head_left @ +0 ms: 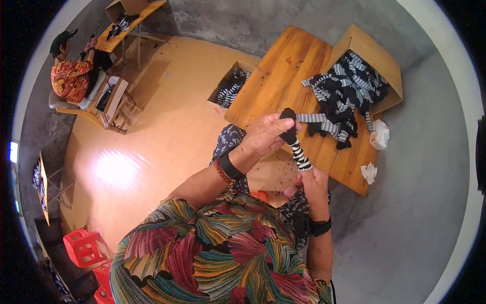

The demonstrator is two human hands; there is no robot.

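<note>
Above my lap, a knitted piece (299,152) is stretched between my two hands, black at its upper end and black-and-white striped below. Whether it is a sock or a glove I cannot tell. My left hand (267,134) pinches the black end between thumb and fingers. Closed on the striped lower end is my right hand (315,183), its fingers partly hidden. Just beyond, a heap of grey-striped and black knitted pieces (338,109) spills from a cardboard box (392,76) lying on its side on the wooden table (283,66).
A white tissue pack (379,135) and a crumpled tissue (368,173) lie by the table's right edge. Left of the table stands an open carton (215,96) of striped knits. Another person (73,76) sits at a far-left table. Red stools (81,247) stand at lower left.
</note>
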